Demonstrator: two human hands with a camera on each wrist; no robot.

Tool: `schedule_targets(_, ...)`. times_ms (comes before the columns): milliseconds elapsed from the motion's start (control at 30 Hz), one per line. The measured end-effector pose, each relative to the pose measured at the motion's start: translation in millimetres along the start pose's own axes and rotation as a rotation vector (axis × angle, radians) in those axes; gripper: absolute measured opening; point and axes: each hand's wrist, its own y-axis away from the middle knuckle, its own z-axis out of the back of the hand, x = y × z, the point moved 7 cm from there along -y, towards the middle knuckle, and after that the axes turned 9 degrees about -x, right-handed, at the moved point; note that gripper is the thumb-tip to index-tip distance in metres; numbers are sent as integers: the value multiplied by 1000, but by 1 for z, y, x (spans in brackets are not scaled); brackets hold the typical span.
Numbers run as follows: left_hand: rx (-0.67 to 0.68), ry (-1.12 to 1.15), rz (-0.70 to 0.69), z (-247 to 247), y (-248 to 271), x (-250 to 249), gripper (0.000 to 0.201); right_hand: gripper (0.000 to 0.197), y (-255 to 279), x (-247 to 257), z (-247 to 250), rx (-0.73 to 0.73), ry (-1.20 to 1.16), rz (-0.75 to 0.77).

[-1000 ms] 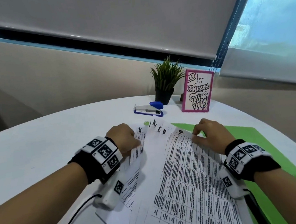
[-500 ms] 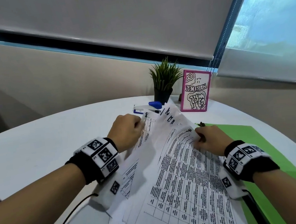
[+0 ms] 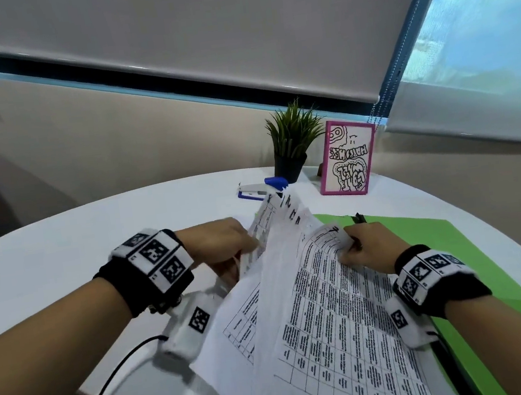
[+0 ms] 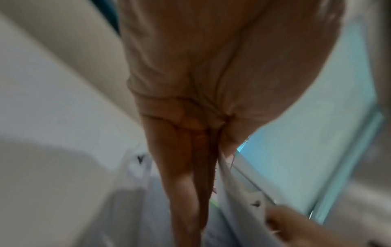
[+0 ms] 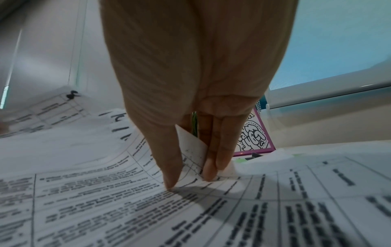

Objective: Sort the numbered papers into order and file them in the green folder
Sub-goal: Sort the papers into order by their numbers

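A fanned stack of printed, hand-numbered papers (image 3: 331, 314) is lifted off the white table, far ends raised. My left hand (image 3: 226, 248) grips the left sheets of the fan, thumb on top and fingers underneath. My right hand (image 3: 363, 245) pinches the curled top corner of the front sheet (image 5: 193, 150) between thumb and fingers. The green folder (image 3: 481, 271) lies open and flat under and right of the papers. In the blurred left wrist view my left hand (image 4: 203, 170) lies with its fingers along a sheet's edge (image 4: 230, 183).
A blue and white stapler (image 3: 259, 189), a small potted plant (image 3: 291, 140) and a pink-framed drawing (image 3: 347, 159) stand at the table's far side. A black clip (image 3: 359, 218) sits at the folder's far edge. The table's rounded edge (image 3: 79, 392) curves near my left forearm.
Both hands have raised the far ends of the papers off the table. The left hand has moved up and away with its sheets, spreading the fan; the right hand now curls the front sheet's corner.
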Motion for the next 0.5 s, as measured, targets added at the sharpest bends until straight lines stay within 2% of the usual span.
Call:
schedule_targets(100,-383,-365,-131,35,-4,-14,40,17,1,-1,0,9,-5,3)
schedule_targets(167,-615,-443,-155,57,2,-23,42,23,0,-3,0,19,2,-2)
schedule_targets(233,-825,-416,-181,80,11,-33,40,25,0,-3,0,13,12,3)
schedule_targets(367,-1157,-187,-317,129,41,-60,25,27,1,-3,0,10,16,10)
schedule_targets(500,-1319,-19,-535,168,61,-87,28,19,1,-2,5,-22,14,22)
